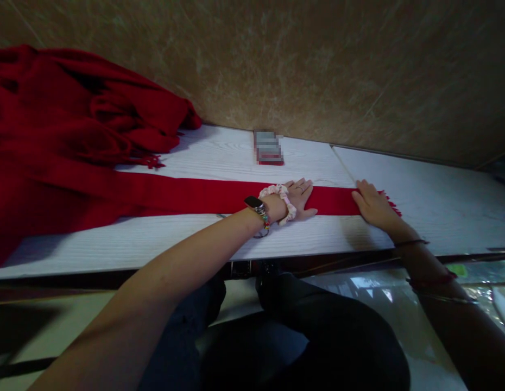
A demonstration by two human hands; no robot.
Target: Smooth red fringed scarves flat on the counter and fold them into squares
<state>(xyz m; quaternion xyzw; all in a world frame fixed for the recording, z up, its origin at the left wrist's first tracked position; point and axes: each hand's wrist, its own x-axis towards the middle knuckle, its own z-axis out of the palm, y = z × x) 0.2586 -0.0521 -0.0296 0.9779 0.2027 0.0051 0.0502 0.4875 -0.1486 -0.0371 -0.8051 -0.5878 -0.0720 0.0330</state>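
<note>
A long red scarf [207, 195] lies folded into a narrow strip along a white wood-grain tabletop [220, 239]. My left hand [300, 198] rests flat on the strip with its fingers spread. Close to the fringed right end, my right hand [372, 203] lies on the scarf, fingers stretched across it towards the far edge and thumb apart. The fringe shows just past that hand. Leftward, the strip runs up to a heap of loose red cloth [52, 136] with tassels, and I cannot tell whether they are one piece.
A small flat object [269, 147], blurred out and red at its near edge, lies behind the scarf. A brown marbled wall [277, 65] borders the table's far side. Below the near edge are my legs [317, 326], and shiny clear plastic [476, 282] sits at the lower right.
</note>
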